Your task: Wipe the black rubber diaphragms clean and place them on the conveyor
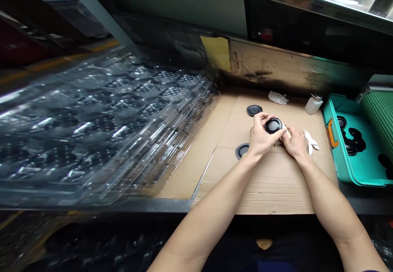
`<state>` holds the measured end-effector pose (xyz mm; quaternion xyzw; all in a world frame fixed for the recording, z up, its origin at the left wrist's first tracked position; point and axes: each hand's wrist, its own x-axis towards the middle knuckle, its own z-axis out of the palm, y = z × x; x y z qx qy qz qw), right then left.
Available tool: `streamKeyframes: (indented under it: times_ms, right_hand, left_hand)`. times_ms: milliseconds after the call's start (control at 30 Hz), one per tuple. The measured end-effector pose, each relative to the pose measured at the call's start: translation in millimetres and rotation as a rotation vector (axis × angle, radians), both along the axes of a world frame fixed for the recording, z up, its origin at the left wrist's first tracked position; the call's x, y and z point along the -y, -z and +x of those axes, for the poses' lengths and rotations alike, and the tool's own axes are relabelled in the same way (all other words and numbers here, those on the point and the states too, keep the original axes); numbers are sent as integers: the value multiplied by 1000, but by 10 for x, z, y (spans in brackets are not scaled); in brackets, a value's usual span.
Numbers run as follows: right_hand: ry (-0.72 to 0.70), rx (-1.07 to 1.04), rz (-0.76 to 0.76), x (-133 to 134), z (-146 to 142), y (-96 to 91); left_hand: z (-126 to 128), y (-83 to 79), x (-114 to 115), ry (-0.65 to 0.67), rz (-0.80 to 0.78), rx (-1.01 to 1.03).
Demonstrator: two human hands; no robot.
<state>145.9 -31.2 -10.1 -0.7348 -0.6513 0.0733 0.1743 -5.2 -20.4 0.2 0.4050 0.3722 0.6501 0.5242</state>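
Head view: black disc [273, 126] in left grip [260, 138], beside right grip [295, 142].

Nothing we can read for certain.
On the cardboard [276, 186], we see a dark mark [278, 144] between the left hand [260, 138] and the right hand [296, 143], partly covered, its characters unclear to us. The black round part [273, 125] bears a small central mark, too tiny for us to read.
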Motion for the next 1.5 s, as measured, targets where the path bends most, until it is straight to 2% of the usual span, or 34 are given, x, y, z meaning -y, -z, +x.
streamKeyframes:
  times_ms: [100,233,300,633,833,933,1033,1133,1200,1267,1400,1500]
  right_hand:
    - [4,6,-29,-6,0,-6]
    - [6,-1,-48,-14,4,-7]
    - [8,-1,-39,-20,9,-1]
    - [3,-3,-29,-28,20,25]
    - [-11,-26,-17,-37,35,50]
    - [24,-138,97,-24,18,40]
    - [73,-381,309,22,-51,15]
    - [-31,-547,322,78,-149,14]
    - [-116,-555,259,89,-196,37]
    - [-100,-502,230,73,-216,66]
    - [50,-414,224,54,-254,92]
    - [-2,-394,163,101,-326,72]
  left_hand:
    - [6,-21,45,-35,62,-141]
    - [-6,44,7,-106,206,-538]
    - [-16,92,-20,-141,272,-635]
    - [14,124,-2,-191,390,-628]
    - [8,112,4,-131,337,-595]
    - [-3,107,-65,-9,153,-465]
    - [-10,94,-158,117,-182,-172]
    - [15,76,-198,236,-400,176]
    - [67,75,-179,324,-424,366]
    - [143,91,-140,374,-403,471]
    - [268,141,-81,334,-409,500]
    - [275,153,-68,328,-364,513]
